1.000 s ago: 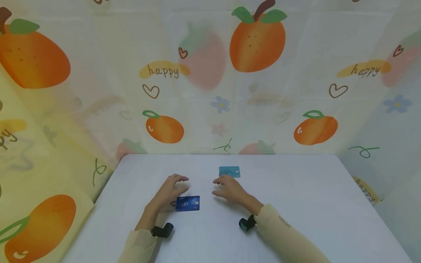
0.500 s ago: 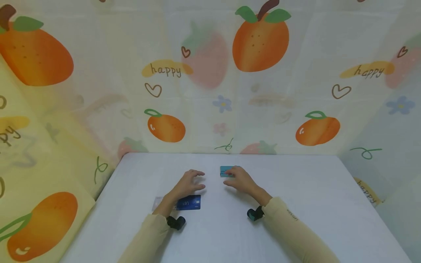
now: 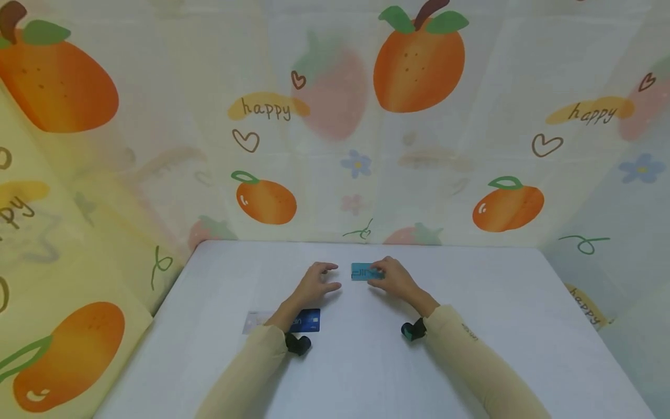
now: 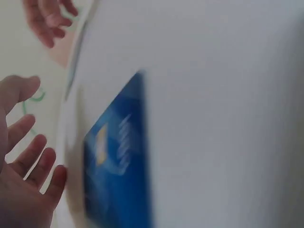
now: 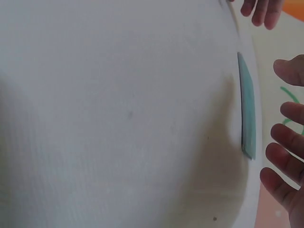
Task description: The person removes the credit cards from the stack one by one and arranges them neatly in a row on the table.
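A teal card (image 3: 360, 272) lies near the far side of the white table. My right hand (image 3: 398, 279) hovers over its right end, thumb and fingers spread apart and covering part of it. In the right wrist view the teal card (image 5: 248, 109) appears edge-on, with a gap between it and the fingers (image 5: 280, 183). To the left of that card, my left hand (image 3: 313, 285) holds nothing, its thumb and fingers parted. Below the left wrist is a dark blue card (image 3: 313, 321), partly hidden by the forearm. A pale, see-through-looking card (image 3: 255, 320) lies beside it.
A white cloth covers the table (image 3: 366, 372). Behind it hangs a curtain (image 3: 324, 186) printed with oranges and strawberries. Each wrist wears a small black camera, on the left wrist (image 3: 298, 344) and the right wrist (image 3: 413, 330).
Both hands have moved forward and to the right, the right one now over the teal card's right end. The left forearm has come across the blue card. The cards stay put.
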Motion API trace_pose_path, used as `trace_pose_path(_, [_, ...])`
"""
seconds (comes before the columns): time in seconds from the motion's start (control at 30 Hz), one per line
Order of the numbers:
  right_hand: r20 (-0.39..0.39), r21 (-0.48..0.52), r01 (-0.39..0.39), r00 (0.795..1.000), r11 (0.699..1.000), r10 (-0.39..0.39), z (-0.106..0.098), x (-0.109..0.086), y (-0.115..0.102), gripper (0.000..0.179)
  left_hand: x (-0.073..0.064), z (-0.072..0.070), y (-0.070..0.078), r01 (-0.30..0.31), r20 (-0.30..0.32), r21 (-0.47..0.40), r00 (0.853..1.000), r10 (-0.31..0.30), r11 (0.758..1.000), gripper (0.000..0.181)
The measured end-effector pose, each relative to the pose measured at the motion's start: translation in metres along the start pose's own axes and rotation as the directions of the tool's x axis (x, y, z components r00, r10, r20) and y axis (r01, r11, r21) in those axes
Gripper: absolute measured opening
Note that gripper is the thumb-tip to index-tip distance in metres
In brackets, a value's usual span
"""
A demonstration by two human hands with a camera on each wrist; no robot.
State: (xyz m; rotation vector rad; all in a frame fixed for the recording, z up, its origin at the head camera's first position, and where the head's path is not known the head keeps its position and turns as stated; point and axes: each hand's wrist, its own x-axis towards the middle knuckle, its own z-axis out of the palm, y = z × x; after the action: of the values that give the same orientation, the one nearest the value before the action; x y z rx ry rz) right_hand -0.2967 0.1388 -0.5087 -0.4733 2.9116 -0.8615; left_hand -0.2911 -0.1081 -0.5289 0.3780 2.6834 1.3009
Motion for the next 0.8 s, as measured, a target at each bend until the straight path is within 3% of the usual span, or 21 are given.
trace_pose_path(0.27, [0.009,-0.047,-0.009,1.0,0.999,0.009,-0.003,0.005,0.012,0.046,0.011,0.014,0.007,-0.003,-0.013,0.01,1.0,0.003,1.0,0.05])
trace_pose_path(0.6, [0.038,-0.05,-0.045,0.998,0.998,0.047,-0.004,0.009,0.023,0.05,0.027,0.022,0.018,0.061,0.026,0.065,0.998,-0.063,0.996,0.053])
trace_pose_path(0.8, [0.05,-0.052,-0.057,0.997,0.997,0.06,-0.004,0.014,0.025,0.054,0.035,0.026,0.027,0.057,0.054,0.103,0.997,-0.063,0.993,0.056])
